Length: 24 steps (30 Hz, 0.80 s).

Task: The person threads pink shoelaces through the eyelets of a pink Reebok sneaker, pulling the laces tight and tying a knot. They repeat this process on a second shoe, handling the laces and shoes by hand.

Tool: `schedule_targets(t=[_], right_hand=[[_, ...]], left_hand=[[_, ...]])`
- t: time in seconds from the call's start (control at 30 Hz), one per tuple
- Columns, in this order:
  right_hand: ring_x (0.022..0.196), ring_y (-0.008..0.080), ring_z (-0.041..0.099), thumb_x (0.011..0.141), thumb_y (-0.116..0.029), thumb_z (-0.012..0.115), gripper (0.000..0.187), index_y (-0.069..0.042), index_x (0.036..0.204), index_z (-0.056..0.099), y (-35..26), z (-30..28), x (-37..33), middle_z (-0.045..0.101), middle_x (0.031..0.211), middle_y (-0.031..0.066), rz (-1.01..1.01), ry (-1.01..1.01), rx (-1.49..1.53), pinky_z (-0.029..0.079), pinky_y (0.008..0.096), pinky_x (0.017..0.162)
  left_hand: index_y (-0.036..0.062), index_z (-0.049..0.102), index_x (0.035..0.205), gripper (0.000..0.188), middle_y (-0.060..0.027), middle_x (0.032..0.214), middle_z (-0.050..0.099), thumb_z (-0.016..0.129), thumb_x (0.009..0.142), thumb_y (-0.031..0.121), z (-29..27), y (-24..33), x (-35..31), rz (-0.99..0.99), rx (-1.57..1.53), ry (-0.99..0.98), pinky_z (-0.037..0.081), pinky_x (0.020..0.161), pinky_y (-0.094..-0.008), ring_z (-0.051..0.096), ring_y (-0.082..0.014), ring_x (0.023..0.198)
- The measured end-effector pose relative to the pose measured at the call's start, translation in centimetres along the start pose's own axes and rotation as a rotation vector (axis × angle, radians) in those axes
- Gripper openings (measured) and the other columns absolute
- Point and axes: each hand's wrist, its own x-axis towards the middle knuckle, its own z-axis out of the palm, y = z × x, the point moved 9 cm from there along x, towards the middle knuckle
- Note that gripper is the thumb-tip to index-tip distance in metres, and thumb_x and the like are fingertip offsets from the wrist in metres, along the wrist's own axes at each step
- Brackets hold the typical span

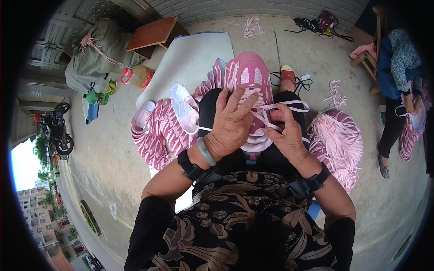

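On the lap, a pink shoe [254,67] is lying — probably light, soft, best held by its sides; the left hand [232,123] is half-spreading, grip unclear — the right hand [287,135] pinching a lace [294,104].

Below you, the concrete floor [113,167] carries a pale sheet [192,54], a tangle of laces [253,28] and, to your right, a pink heap [335,137].
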Motion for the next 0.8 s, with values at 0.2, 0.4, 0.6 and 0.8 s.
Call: schedule_targets(t=[0.2, 0.4, 0.6, 0.8], right_hand=[[0.086, 0.0187, 0.058, 0.072, -0.009, 0.073, 0.074, -0.002, 0.13, 0.028, 0.7, -0.5, -1.1, 0.058, 0.095, 0.0126, -0.015, 0.005, 0.128, 0.048, 0.0286, 0.075], [0.076, 0.015, 0.058, 0.075, -0.013, 0.07, 0.062, -0.003, 0.126, 0.036, 2.0, -1.1, 0.1, 0.059, 0.085, 0.0098, 0.106, 0.022, 0.133, 0.047, 0.0256, 0.066], [0.064, 0.0073, 0.052, 0.078, -0.008, 0.064, 0.023, -0.003, 0.099, 0.058, 1.9, -0.7, 3.8, 0.057, 0.073, 0.0028, 0.16, -0.015, 0.133, 0.043, 0.0218, 0.057], [0.062, 0.0035, 0.049, 0.081, -0.002, 0.059, 0.009, -0.002, 0.09, 0.058, 1.9, -0.5, 3.6, 0.055, 0.072, -0.0005, 0.134, 0.059, 0.237, 0.041, 0.0186, 0.056]], left_hand=[[0.0014, 0.058, 0.074, 0.007, -0.0135, 0.119, 0.052, 0.056, 0.072, 0.008, -5.6, -12.2, -14.4, -0.467, 0.266, 0.019, 0.032, 0.093, -0.0486, 0.047, -0.0339, 0.106], [0.0015, 0.058, 0.074, 0.011, -0.0147, 0.11, 0.059, 0.056, 0.077, 0.012, -8.9, -19.4, -28.2, -0.877, 0.36, 0.087, 0.035, 0.089, -0.0441, 0.054, -0.0309, 0.098], [0.0019, 0.058, 0.074, 0.012, -0.012, 0.084, 0.063, 0.052, 0.079, 0.011, -7.8, -20.5, -29.2, -1.137, -0.156, 0.378, 0.044, 0.062, -0.029, 0.059, -0.0193, 0.071], [0.0037, 0.054, 0.074, 0.019, -0.008, 0.059, 0.057, 0.049, 0.085, 0.018, -8.3, -20.2, -28.8, -1.44, -0.832, 0.805, 0.043, 0.055, -0.0245, 0.051, -0.0142, 0.051]])
